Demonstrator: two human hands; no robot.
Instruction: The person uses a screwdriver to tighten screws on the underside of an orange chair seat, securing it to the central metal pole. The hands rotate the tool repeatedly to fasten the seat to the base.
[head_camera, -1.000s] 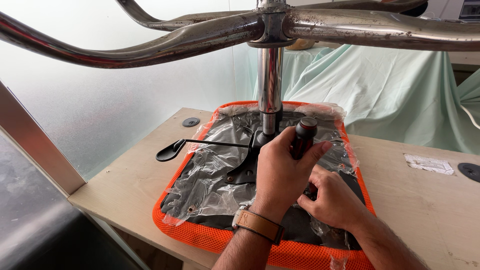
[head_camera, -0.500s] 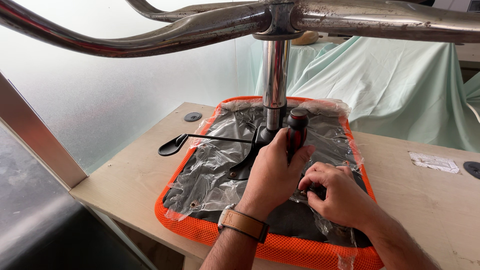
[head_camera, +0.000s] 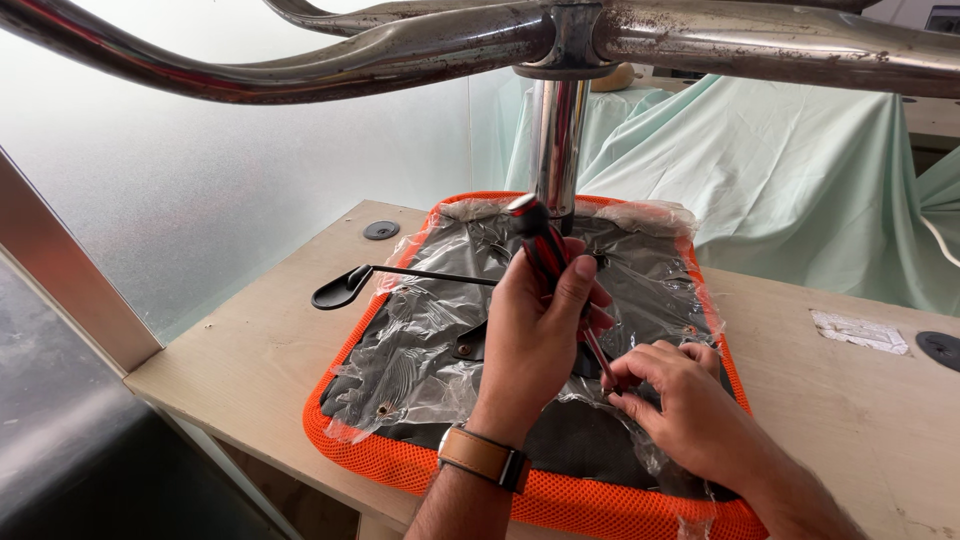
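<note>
An upturned office chair seat (head_camera: 430, 470) with an orange mesh rim lies on a wooden table (head_camera: 250, 350), its black underside wrapped in clear plastic film (head_camera: 420, 330). My left hand (head_camera: 535, 335), a watch on its wrist, grips the black-and-red handle of a screwdriver (head_camera: 540, 245) that slants down to the right. My right hand (head_camera: 685, 405) pinches the screwdriver's shaft near its tip, against the seat's underside. The tip itself is hidden by my fingers. A black adjustment lever (head_camera: 345, 287) sticks out to the left of the seat.
The chair's chrome column (head_camera: 558, 150) rises from the seat, and its chrome base legs (head_camera: 400, 45) spread overhead across the top of the view. A pale green cloth (head_camera: 800, 180) drapes furniture behind. A white label (head_camera: 860, 332) and round cable grommets (head_camera: 380, 230) mark the tabletop.
The screwdriver handle has tilted left and upward in my left hand, and my right hand has stayed by its tip. The view has shifted slightly.
</note>
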